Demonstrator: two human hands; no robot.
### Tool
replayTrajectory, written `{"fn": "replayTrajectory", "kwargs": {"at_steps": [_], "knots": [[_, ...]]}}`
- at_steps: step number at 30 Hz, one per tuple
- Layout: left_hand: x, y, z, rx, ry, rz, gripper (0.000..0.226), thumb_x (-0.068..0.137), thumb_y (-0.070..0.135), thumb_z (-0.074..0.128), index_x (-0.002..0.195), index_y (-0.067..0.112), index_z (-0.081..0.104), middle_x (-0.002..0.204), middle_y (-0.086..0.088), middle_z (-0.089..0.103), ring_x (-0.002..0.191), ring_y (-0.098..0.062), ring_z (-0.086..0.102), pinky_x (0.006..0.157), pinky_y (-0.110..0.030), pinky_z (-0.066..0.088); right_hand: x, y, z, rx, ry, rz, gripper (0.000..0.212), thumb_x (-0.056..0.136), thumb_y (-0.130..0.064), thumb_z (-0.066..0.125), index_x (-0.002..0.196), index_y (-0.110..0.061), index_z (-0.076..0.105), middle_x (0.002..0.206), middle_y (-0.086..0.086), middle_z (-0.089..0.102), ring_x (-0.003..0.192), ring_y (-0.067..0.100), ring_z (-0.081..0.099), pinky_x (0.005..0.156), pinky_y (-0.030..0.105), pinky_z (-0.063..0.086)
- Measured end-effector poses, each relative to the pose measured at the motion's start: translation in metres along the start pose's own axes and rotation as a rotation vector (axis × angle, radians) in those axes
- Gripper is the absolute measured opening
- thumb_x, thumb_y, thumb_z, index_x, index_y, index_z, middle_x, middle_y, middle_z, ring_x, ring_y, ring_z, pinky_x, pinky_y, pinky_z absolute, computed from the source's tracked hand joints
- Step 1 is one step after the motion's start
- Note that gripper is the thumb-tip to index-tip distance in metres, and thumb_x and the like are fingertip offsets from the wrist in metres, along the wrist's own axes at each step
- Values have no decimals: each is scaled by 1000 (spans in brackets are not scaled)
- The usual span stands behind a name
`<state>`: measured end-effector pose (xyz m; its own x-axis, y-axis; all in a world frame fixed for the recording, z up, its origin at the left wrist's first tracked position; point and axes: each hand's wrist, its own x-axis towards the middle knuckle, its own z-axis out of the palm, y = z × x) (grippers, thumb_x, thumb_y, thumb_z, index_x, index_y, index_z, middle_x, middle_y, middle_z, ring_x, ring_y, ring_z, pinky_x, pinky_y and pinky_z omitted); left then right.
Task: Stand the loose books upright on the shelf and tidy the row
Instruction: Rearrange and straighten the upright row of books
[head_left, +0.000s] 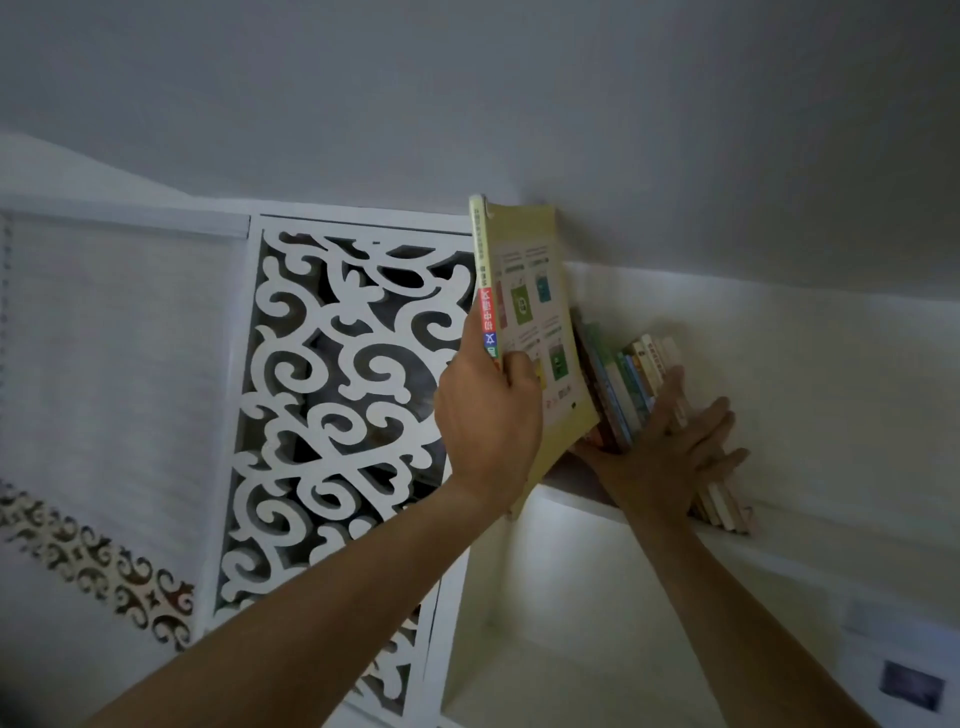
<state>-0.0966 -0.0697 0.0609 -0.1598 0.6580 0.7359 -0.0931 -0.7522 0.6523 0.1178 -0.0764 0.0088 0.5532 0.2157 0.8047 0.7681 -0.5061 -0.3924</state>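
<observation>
Left hand (488, 410) gripping yellow book (535, 332) upright, spine toward camera, right hand (670, 447) flat-fingered against leaning book row (639, 374)

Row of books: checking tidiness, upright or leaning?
Leaning. The row of books slants rightward; the right hand lies flat against it.

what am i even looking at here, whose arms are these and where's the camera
There is only one picture, taken by a wide-angle camera worn on a person's head, here looking up at a high shelf, so the two bare arms are the wearer's own. The left hand grips a large yellow book by its spine edge, holding it upright at the left end of a row of books that lean to the left. The right hand, fingers straight, presses flat against that row. To the left stands a white carved scroll panel.
</observation>
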Motion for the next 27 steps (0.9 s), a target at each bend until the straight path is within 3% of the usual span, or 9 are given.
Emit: {"fn": "replayTrajectory", "kwargs": {"at_steps": [3,9,12,15,18,24,27], "knots": [[-2,1,3,-2,-28,-30,42,96,11,47,136,23,55,107,14,71,80,-6,70,57,-18,58,0,-3,7,-40,57,-14,138,57,-97,51,161,-27,-8,162,33,-6,150,50,-7,112,76,2],[-9,0,14,14,-45,-29,40,97,12,47,134,25,56,109,11,71,82,-10,71,60,-33,63,2,-8,15,-119,134,-51,116,74,-88,38,162,-22,1,162,34,-3,151,50,-5,113,75,2],[-8,1,15,15,-35,-1,41,95,13,46,132,26,56,107,14,71,82,-8,70,61,-34,63,7,-8,16,-127,178,-64,109,77,-82,46,162,-26,6,157,35,16,145,51,17,115,71,7],[-8,3,16,18,-32,-10,42,94,13,45,133,26,56,109,14,70,85,-8,70,64,-36,64,10,-12,14,-132,249,-26,101,81,-82,38,161,-25,14,148,32,32,135,47,33,112,64,19],[-8,3,16,10,-8,-23,43,95,11,44,134,26,55,111,15,70,85,-7,70,65,-37,64,12,-12,12,-92,309,7,104,79,-87,34,159,-22,22,146,29,37,134,46,36,112,62,20],[-8,1,25,-3,18,-38,41,93,10,43,128,26,56,106,17,70,84,-6,69,66,-39,64,23,1,2,-20,376,61,115,70,-90,49,159,-22,22,147,27,34,136,44,33,112,60,21],[-7,4,32,31,8,-21,40,95,10,44,131,24,54,111,15,69,85,-7,70,66,-36,64,29,9,-6,3,392,91,120,68,-97,41,159,-20,24,149,28,34,137,45,32,113,58,21]]}}
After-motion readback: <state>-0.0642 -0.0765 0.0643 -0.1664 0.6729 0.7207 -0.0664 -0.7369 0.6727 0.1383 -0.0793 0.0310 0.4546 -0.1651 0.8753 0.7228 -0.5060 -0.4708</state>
